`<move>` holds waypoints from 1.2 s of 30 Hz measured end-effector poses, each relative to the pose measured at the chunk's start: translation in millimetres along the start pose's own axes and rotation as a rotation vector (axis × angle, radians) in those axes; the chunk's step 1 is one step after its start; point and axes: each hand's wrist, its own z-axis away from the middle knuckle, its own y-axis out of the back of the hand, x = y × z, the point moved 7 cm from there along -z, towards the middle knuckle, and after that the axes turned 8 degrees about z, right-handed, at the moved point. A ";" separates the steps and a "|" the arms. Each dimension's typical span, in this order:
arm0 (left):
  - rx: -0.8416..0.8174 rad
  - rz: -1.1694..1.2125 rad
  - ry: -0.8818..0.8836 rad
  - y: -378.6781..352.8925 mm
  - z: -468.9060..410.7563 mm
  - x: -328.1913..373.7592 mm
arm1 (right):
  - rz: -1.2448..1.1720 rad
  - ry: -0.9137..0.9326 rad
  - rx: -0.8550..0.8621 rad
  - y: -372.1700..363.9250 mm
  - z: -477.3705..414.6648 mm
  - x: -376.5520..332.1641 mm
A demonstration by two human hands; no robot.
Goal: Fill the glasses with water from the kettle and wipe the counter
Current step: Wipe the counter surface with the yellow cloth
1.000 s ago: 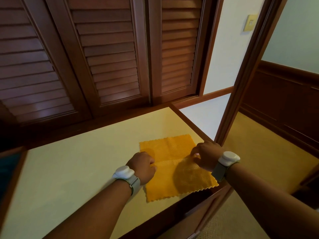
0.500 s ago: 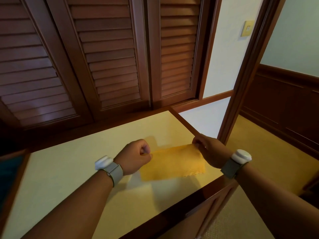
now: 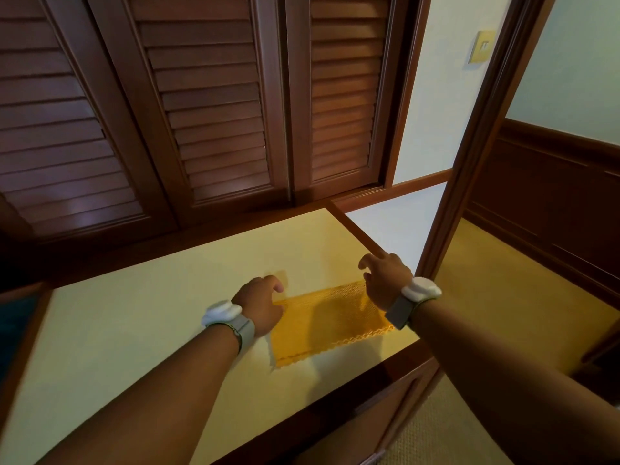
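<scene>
An orange mesh cloth (image 3: 330, 322) lies folded in half on the pale yellow counter (image 3: 141, 330), near its front right corner. My left hand (image 3: 260, 305) rests at the cloth's far left corner with its fingers loosely curled and lifted off the fabric. Just above the far right corner hovers my right hand (image 3: 385, 280), fingers spread and holding nothing. Both wrists wear a white band. No kettle or glasses are in view.
Dark louvred wooden doors (image 3: 214, 105) stand behind the counter. The counter's dark wooden edge (image 3: 355, 233) ends on the right at a door frame (image 3: 469, 156). Beyond that frame is carpeted floor (image 3: 503, 297). A dark blue object (image 3: 13, 330) sits at the far left.
Both hands lifted the cloth's near edge, carried it away from me and folded the cloth in half. The right hand has let go and opened; the left hand's pinch has loosened.
</scene>
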 end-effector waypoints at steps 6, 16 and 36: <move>-0.115 -0.091 -0.256 -17.2 9.5 17.1 | -0.024 0.001 -0.040 -21.9 30.9 -26.0; -0.398 -0.008 -0.325 -24.8 38.9 51.9 | -0.113 0.307 -0.102 -17.7 34.7 -49.0; -0.525 0.283 -0.258 -35.5 38.9 36.4 | -0.659 0.125 -0.392 -3.2 46.5 -31.2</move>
